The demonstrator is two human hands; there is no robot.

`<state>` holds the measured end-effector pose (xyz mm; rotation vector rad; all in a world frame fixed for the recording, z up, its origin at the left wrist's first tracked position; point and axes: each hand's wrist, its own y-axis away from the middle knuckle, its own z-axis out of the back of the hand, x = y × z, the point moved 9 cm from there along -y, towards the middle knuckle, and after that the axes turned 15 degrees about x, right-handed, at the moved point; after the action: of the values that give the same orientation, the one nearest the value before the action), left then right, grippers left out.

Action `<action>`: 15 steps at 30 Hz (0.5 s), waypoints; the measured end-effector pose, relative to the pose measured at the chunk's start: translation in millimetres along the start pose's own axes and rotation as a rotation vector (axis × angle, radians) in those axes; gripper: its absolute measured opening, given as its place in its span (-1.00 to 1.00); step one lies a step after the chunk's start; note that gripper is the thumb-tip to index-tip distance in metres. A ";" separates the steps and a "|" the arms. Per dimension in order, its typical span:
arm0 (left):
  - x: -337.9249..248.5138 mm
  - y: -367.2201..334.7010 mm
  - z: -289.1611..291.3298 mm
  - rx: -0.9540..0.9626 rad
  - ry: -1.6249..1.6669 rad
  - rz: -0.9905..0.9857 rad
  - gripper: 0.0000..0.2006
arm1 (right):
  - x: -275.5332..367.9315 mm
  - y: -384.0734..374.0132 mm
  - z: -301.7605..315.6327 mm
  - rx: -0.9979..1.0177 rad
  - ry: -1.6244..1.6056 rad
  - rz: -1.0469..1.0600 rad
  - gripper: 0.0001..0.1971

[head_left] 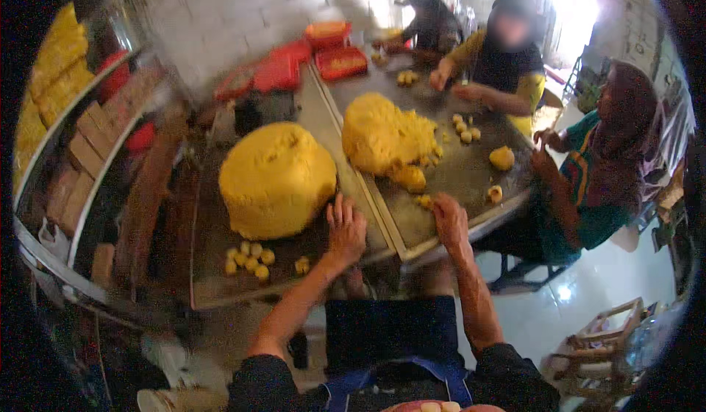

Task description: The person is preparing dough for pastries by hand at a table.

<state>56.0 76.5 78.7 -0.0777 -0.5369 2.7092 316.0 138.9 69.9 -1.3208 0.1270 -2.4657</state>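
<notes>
A huge rounded mound of yellow dough (276,184) rests on the dark tabletop at left. Beside its lower right side lies my left hand (346,229), fingers apart and holding nothing. My right hand (451,223) is over the right table section with its fingers curled together, a small piece of yellow dough (424,201) at the fingertips. Just beyond is a second, torn mound of dough (379,132), with a loose lump (409,178) at its near side. Several small pale dough balls (251,258) are clustered near the front left edge, and a small crumbly bit (302,265) sits apart from them.
A raised metal edge (360,184) divides the table. Red trays (340,62) stand at the far end. Several people work along the far and right sides, near more dough balls (463,128) and a lump (502,158). Shelving (88,147) stands left; a wooden stool (603,338) is at lower right.
</notes>
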 end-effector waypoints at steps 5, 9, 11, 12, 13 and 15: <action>-3.7 8.4 -2.9 -0.113 -0.074 -0.040 -0.69 | 27.3 10.6 5.8 -0.022 0.336 0.059 -0.73; 9.8 -2.0 -7.3 0.118 -0.017 0.093 -0.66 | -4.5 -0.4 -4.6 0.022 0.184 -0.050 -0.75; 32.9 1.8 -10.4 0.149 0.124 0.250 -0.63 | 3.4 11.5 -1.9 -0.164 0.402 0.283 -0.78; 27.9 0.7 2.7 0.143 0.120 0.258 -0.63 | 12.9 10.7 3.0 -0.161 0.400 0.293 -0.78; 9.5 0.8 32.4 -0.052 0.125 0.125 -0.63 | 8.9 4.7 4.6 -0.035 0.375 0.170 -0.78; -0.7 11.3 47.1 -0.238 0.140 0.014 -0.63 | 10.0 7.7 -1.5 0.118 0.360 0.044 -0.78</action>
<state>46.8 49.8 118.0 -0.3331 -0.8154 2.6158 311.6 128.2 75.1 -0.8091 0.0933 -2.6041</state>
